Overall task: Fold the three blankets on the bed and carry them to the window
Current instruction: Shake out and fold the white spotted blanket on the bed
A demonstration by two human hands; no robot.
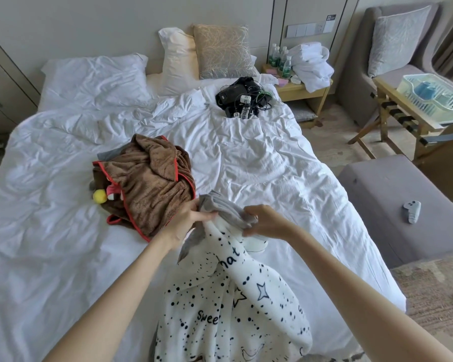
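Note:
A white blanket with black dots, stars and lettering hangs bunched from my hands over the near side of the bed; its grey underside shows at the top. My left hand grips the upper edge on the left, and my right hand pinches the same edge on the right. A crumpled brown blanket with red trim and a yellow pompom lies on the bed just left of my left hand. A bit of grey fabric peeks out behind the brown one.
A black bag with cables sits on the far right of the bed, with pillows at the headboard. A nightstand carries bottles and white robes. A grey ottoman, a luggage rack with a plastic basket and an armchair stand on the right.

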